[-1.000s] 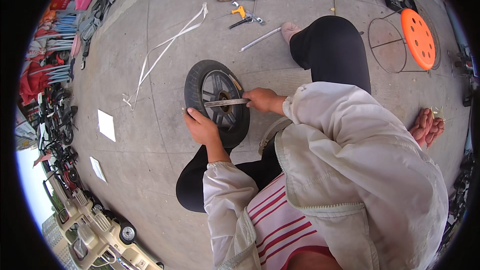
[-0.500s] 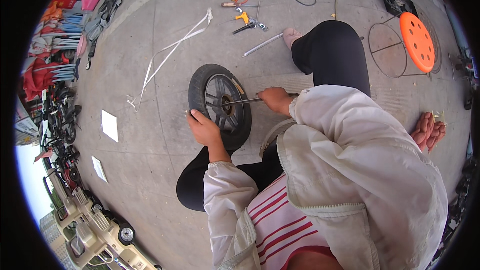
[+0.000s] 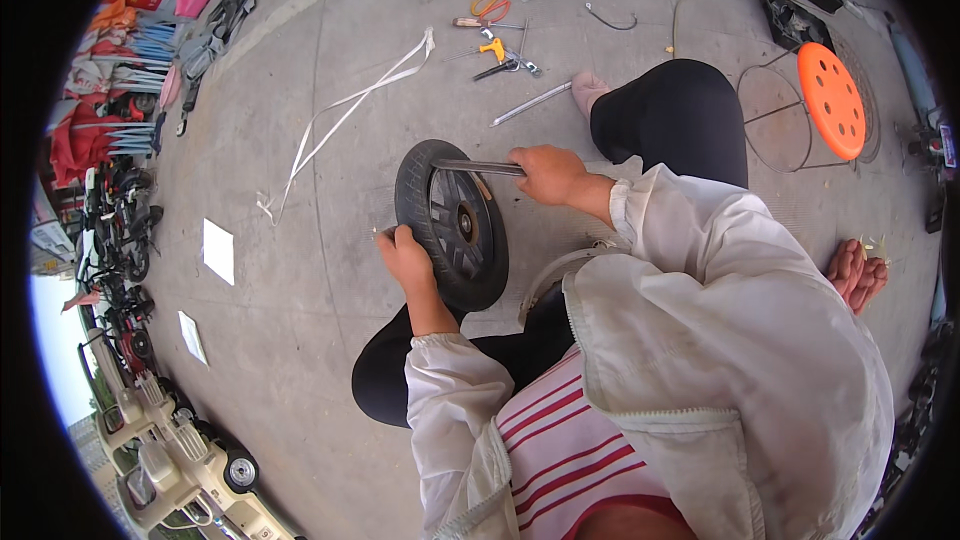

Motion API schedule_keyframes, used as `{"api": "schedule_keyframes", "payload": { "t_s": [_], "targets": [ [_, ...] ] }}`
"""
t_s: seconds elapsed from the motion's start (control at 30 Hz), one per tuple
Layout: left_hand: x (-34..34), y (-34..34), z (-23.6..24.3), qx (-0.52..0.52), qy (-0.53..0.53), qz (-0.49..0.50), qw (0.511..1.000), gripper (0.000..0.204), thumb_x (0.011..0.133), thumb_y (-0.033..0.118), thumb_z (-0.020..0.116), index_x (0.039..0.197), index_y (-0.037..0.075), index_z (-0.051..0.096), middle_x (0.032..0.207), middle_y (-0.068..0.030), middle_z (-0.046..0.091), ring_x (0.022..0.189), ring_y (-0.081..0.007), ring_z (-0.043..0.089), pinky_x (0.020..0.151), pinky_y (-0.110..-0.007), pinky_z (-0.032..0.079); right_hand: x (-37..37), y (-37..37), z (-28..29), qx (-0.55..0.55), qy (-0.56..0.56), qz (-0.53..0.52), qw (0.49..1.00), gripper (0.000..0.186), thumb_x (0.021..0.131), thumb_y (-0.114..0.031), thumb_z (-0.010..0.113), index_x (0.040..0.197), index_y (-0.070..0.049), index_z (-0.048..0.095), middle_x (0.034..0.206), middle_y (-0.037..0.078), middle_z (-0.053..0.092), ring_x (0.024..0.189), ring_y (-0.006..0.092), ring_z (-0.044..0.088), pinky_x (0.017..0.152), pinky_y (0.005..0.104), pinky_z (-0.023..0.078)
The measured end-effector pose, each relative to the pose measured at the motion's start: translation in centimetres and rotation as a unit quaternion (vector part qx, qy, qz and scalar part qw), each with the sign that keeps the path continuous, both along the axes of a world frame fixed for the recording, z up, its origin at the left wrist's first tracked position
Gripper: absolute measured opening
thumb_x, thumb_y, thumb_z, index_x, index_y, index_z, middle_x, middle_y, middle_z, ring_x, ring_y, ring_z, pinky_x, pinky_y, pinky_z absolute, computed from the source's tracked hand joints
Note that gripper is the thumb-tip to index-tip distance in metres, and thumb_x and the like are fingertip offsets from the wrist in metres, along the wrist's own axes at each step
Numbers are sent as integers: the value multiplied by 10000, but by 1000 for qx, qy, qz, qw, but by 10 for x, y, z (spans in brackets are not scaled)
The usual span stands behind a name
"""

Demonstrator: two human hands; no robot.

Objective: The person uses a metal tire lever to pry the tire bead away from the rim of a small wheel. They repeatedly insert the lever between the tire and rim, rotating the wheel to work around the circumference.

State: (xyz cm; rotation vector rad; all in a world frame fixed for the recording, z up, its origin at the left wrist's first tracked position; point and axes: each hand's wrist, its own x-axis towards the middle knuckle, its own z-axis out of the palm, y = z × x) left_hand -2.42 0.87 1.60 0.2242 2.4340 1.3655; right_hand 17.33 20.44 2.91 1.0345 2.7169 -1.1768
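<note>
Wheel (image 3: 466, 224) near left knee (image 3: 380, 370); left hand (image 3: 406, 258) against tyre (image 3: 416, 205), cannot tell finger spread. Right hand (image 3: 548, 175), fingers wrapped round metal bar (image 3: 482, 168), tip at tyre's inner edge: brace wheel firmly, angle bar carefully.

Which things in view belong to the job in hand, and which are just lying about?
In hand:
wheel, left hand at its tyre
metal bar, gripped by right hand

Around, untouched:
white strap
white sheets
orange stool
screwdriver and metal rod; whether these belong is unclear
</note>
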Motion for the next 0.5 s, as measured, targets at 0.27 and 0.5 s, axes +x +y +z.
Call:
{"api": "schedule_keyframes", "payload": {
  "t_s": [0.27, 0.5],
  "targets": [
    [29, 23, 53, -202, 86, -165, 962, 708, 750, 324, 727, 1295, -14, 426, 1131, -262, 615, 1074, -406, 603, 908, -446, 465, 5, 66, 88, 124, -74, 207, 968, 212, 803, -186, 618, 992, -93, 641, 886, 145, 667, 885, 347, 648, 734, 488, 500],
    [36, 32, 50, -284, 93, -124, 946, 746, 678, 360, 779, 1270, 26, 471, 1095, -236, 652, 1031, -408, 626, 886, -453, 485, 11, 98, 99, 156, -50, 258, 952, 210, 782, -176, 633, 982, -121, 660, 859, 119, 673, 865, 340, 653, 712, 456, 510]
  ]
}}
